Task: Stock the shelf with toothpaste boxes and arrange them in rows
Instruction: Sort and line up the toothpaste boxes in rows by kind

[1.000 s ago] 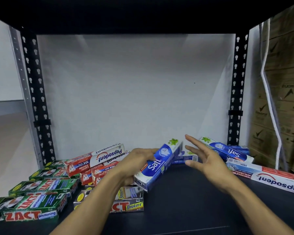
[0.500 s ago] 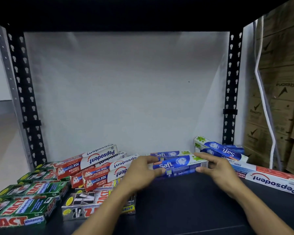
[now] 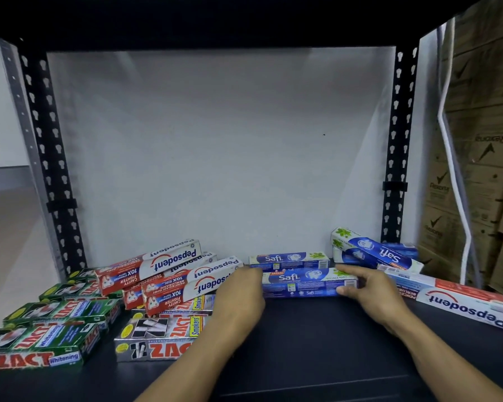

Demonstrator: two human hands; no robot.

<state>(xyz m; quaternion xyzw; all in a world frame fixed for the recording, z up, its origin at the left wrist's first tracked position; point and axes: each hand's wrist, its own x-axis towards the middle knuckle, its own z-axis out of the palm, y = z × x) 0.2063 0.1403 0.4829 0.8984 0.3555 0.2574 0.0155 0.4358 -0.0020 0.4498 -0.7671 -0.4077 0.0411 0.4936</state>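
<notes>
A blue Safi toothpaste box [image 3: 305, 282] lies flat and crosswise on the black shelf [image 3: 317, 338], just in front of a second Safi box [image 3: 288, 259] by the back wall. My left hand [image 3: 240, 294] holds its left end. My right hand [image 3: 366, 291] grips its right end, fingers over the top and thumb at the front. Red Pepsodent boxes [image 3: 169, 271] are piled to the left. Two more Safi boxes [image 3: 372, 252] lean at the back right.
Green Zact boxes [image 3: 41, 340] and silver Zact Smokers boxes [image 3: 157, 338] fill the front left. One long Pepsodent box [image 3: 459, 300] lies at the right. Black perforated posts [image 3: 395, 146] stand at both sides. Stacked cartons [image 3: 482, 158] rise to the right.
The tilted Safi box held in my left hand has come down flat on the shelf in front of the other one, and my right hand has closed on its right end.
</notes>
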